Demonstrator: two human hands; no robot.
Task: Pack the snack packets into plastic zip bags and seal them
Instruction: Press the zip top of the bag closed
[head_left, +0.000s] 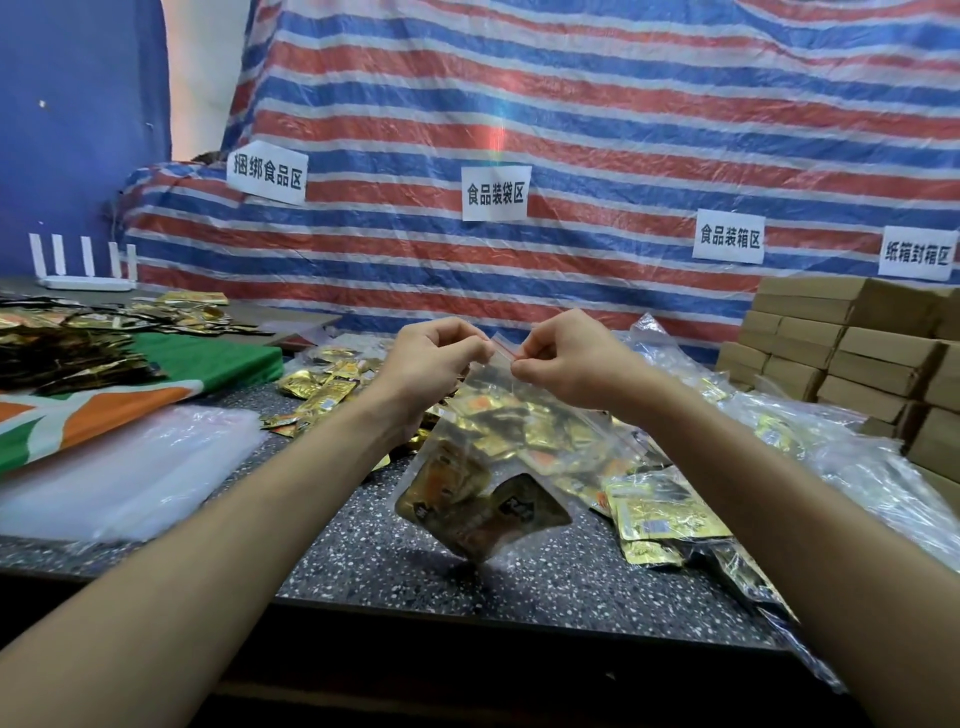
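A clear plastic zip bag (483, 467) hangs in the air above the speckled table (363, 566), with a few dark and gold snack packets (488, 512) lying in its bottom. My left hand (434, 358) pinches the left end of its red zip strip, and my right hand (563, 358) pinches the right end. The two hands are close together at the bag's top. Loose gold snack packets (322, 389) lie on the table behind and below the bag.
A stack of empty clear bags (130, 467) lies at the left near a green and orange sheet (104, 405). Filled bags (779, 436) and loose packets (660, 519) are piled at the right. Brown cartons (857, 353) are stacked far right. A striped tarp hangs behind.
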